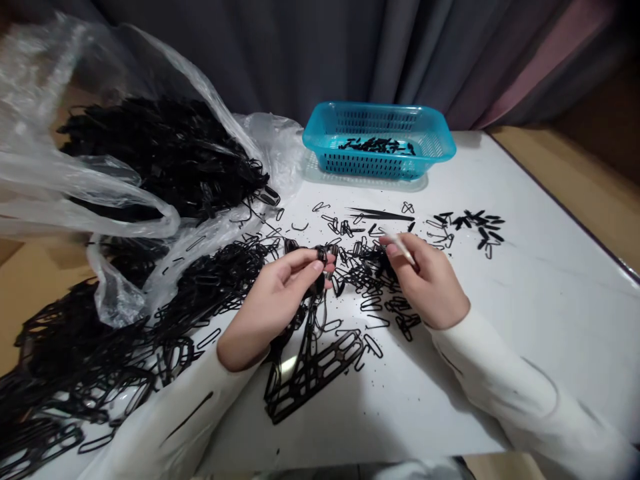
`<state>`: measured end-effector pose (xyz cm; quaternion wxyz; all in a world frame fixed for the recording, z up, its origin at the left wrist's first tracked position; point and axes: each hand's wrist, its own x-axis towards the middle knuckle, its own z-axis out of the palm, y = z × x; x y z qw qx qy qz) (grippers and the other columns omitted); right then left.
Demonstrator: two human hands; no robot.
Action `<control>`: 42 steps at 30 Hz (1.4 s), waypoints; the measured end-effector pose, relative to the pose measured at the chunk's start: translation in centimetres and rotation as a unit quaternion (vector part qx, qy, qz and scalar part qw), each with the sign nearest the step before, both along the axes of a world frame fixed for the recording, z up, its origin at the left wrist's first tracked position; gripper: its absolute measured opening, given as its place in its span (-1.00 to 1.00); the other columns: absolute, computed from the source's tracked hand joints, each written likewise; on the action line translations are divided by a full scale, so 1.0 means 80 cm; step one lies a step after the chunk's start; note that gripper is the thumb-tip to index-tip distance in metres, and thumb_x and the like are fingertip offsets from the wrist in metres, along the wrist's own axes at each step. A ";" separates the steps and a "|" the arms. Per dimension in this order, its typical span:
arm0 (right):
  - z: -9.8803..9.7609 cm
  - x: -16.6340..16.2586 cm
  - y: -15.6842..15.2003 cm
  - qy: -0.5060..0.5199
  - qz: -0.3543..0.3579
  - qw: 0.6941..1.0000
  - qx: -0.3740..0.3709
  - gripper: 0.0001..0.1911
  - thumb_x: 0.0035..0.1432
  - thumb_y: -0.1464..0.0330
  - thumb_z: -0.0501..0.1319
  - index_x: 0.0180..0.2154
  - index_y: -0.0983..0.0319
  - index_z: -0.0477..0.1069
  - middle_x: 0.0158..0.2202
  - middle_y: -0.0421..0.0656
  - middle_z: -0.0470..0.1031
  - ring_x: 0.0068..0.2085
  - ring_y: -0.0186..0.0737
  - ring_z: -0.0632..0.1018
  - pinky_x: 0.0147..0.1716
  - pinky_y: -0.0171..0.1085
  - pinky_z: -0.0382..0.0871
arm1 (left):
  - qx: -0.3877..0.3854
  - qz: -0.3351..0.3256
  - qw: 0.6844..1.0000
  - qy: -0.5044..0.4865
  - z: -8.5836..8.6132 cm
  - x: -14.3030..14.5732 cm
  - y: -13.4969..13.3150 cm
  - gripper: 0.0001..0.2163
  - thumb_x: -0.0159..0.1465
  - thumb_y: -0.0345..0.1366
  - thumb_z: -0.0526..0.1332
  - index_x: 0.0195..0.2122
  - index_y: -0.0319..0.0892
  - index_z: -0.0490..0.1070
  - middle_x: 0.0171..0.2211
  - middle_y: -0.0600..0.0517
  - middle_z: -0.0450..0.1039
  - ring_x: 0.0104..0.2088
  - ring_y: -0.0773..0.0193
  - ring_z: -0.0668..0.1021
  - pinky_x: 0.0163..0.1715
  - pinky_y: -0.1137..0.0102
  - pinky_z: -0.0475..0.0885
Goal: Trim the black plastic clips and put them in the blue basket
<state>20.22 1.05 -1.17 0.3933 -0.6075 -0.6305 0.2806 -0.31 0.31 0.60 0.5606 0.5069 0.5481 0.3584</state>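
Note:
My left hand (280,293) is closed on a thin black die-cut strip (321,255), pinched between thumb and fingers. More of the dark strip material hangs below it, near a flat black cut-out frame (320,373) with oblong holes that lies on the table. My right hand (430,277) grips a slim, light-coloured pen-like tool (403,249); its exact kind is not clear. Beneath and between both hands lies a scatter of small black loops and bits (367,273). Just beyond my right hand rest black tweezers (383,214).
A blue perforated basket (380,170) holding small black pieces stands at the back. To its left, a clear plastic bag (200,50) is full of black scraps (150,153). Tangled black offcuts (65,347) cover the left side. A small pile of black pieces (477,223) lies right of centre on the white table (545,287).

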 end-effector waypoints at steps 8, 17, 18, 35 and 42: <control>0.009 0.014 0.008 0.008 -0.018 0.999 0.034 -0.84 0.12 0.31 0.15 -0.29 0.23 0.44 -0.62 -0.29 0.22 -0.59 -0.33 0.23 -0.55 -0.27 0.12 | 0.022 0.004 1.000 -0.005 -0.001 0.001 -0.001 -0.75 0.20 -0.22 0.28 -0.12 -0.16 0.48 -0.27 0.01 0.53 -0.23 0.27 0.55 -0.13 0.39 0.40; -0.017 0.016 0.014 -0.213 0.051 0.975 0.041 -0.83 -0.06 0.56 0.17 -0.41 0.21 0.43 -0.45 -0.14 0.48 -0.42 -0.18 0.43 -0.39 -0.21 0.24 | 0.029 -0.018 0.999 0.015 -0.005 0.002 -0.001 -0.77 0.19 -0.19 0.27 -0.19 -0.19 0.43 -0.30 0.01 0.49 -0.26 0.26 0.51 -0.16 0.37 0.37; -0.016 0.015 0.014 -0.208 0.061 0.975 0.048 -0.81 -0.09 0.59 0.16 -0.43 0.21 0.42 -0.45 -0.15 0.48 -0.41 -0.19 0.43 -0.39 -0.21 0.25 | 0.028 -0.018 0.999 0.017 -0.005 0.003 -0.002 -0.78 0.19 -0.19 0.27 -0.20 -0.19 0.43 -0.31 0.01 0.50 -0.26 0.26 0.51 -0.16 0.37 0.37; -0.008 -0.022 -0.014 -0.113 0.279 0.925 0.231 -0.78 0.26 0.48 0.03 -0.36 0.29 0.42 -0.52 -0.20 0.33 -0.46 -0.31 0.30 -0.41 -0.29 0.22 | -0.051 -0.016 0.998 -0.043 -0.007 0.003 -0.002 -0.82 0.11 -0.24 0.36 -0.32 -0.20 0.47 -0.36 0.05 0.53 -0.29 0.30 0.52 -0.31 0.49 0.35; -0.001 -0.022 -0.014 -0.156 0.278 0.926 0.204 -0.73 0.31 0.44 -0.01 -0.39 0.30 0.39 -0.51 -0.18 0.37 -0.46 -0.30 0.28 -0.40 -0.27 0.19 | -0.016 0.078 0.995 -0.055 -0.010 0.011 -0.001 -0.85 0.08 -0.30 0.36 -0.34 -0.22 0.49 -0.45 0.11 0.49 -0.39 0.39 0.49 -0.33 0.53 0.36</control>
